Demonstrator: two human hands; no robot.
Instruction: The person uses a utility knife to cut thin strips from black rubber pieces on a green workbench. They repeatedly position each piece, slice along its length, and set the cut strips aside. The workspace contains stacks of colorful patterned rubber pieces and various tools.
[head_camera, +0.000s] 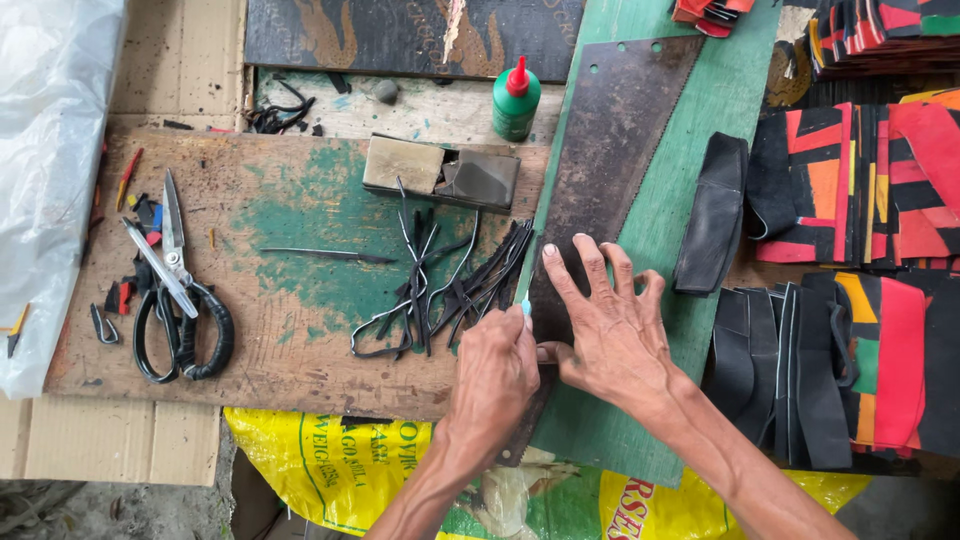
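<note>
1. The right hand (612, 325) lies flat and fully spread, fingers fanned and palm pressing down on a dark, rusty saw blade (610, 150), which runs as a straightedge from the top of the view down under both hands. It grips nothing; it only pins the blade.

2. The left hand (497, 375) is curled shut around a small cutting tool (524, 306), of which only a pale blue tip shows above the knuckles, right at the blade's left edge. Which kind of tool it is I cannot tell.

3. The piece being cut is mostly hidden under the blade and the hands, so its exact outline cannot be made out. It seems to lie on the green board (700, 130) along the blade's left edge.

4. Judging from this, the step in hand is slicing a narrow strip along the blade. The next move calls for steady downward pressure from the right hand, so that the blade does not slip, and a straight pull of the tool tight against the edge, clear of the spread fingertips.

5. Just left of the hands lies a loose bundle of thin black strips (440, 285) on a worn wooden board (300, 340).

6. Farther left rest large black-handled scissors (175, 290). A green glue bottle with a red cap (516, 98) stands at the top, and stacks of black, red and orange patchwork pieces (860, 180) fill the right.
</note>
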